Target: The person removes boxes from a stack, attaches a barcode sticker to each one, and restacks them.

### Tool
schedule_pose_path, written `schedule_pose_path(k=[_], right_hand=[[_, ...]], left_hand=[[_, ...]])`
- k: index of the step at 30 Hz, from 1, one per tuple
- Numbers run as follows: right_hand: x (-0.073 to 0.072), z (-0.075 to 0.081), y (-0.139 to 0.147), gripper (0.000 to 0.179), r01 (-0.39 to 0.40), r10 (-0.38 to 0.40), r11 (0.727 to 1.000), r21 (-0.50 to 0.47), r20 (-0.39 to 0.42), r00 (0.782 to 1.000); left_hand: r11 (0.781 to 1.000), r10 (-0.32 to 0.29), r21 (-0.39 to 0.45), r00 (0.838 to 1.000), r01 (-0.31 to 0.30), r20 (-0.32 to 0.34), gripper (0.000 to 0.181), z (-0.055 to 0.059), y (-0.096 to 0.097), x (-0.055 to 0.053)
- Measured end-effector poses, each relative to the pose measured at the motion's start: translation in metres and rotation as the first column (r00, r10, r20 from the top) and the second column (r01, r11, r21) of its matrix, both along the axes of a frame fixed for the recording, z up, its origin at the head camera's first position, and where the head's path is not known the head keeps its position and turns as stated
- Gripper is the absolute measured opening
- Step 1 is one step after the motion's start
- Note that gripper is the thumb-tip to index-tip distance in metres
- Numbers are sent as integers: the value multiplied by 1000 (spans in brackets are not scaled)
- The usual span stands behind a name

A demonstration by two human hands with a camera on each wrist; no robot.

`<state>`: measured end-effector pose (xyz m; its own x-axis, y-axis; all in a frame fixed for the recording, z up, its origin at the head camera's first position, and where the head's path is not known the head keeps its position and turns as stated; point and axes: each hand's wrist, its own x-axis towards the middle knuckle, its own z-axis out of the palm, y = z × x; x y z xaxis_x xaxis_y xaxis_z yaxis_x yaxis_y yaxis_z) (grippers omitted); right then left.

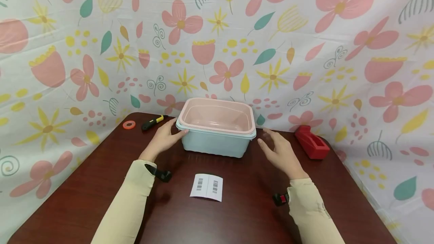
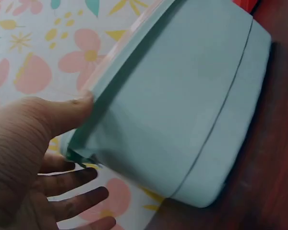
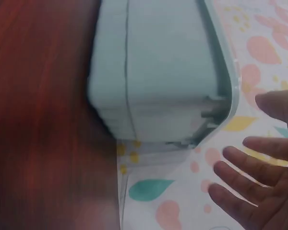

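A pink plastic bin (image 1: 217, 118) sits nested in a light blue bin (image 1: 213, 141) at the back of the table. My left hand (image 1: 163, 138) is at the left end of the bins. In the left wrist view its thumb lies at the blue rim (image 2: 129, 60), while the other fingers spread straight beside the corner. Off the right end, my right hand (image 1: 279, 151) is held with fingers apart and nothing in it. The right wrist view shows a gap between those fingers (image 3: 249, 165) and the blue bin's corner.
A white paper with two barcodes (image 1: 206, 187) lies in front of the bins. To the back left are an orange tape roll (image 1: 129, 124) and a black-and-yellow utility knife (image 1: 153, 122). A red tape dispenser (image 1: 312, 143) stands at the right. Floral cloth (image 1: 217, 48) hangs behind the table.
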<state>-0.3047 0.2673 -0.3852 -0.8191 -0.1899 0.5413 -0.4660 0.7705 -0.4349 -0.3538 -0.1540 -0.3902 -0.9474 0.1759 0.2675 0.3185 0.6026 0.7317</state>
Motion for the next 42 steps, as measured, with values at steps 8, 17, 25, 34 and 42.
schedule_pose_path(k=[8, 17, 25, 34, 42], right_hand=[[-31, 22, -29, 74, 163, -151, 986, -33, 244, 958], [-52, 24, -55, 38, 276, -252, 961, -7, 385, 888], [-37, 23, -58, 28, 404, -398, 913, 53, 336, 854], [-37, 30, -59, 30, 374, -393, 919, 123, 221, 892], [-36, 38, -66, 26, 317, -312, 934, -165, 54, 948]], left_hand=[[994, 17, 111, 1000, -17, 7, 85, -7, -2, -5], [994, 32, 107, 999, -34, 18, 91, -6, -3, -4], [992, 17, 124, 998, -24, 61, 88, -4, -2, 0], [991, -3, 136, 998, -5, 58, 84, -1, -4, 1], [987, -20, 163, 998, 11, 54, 83, 0, 2, 1]])
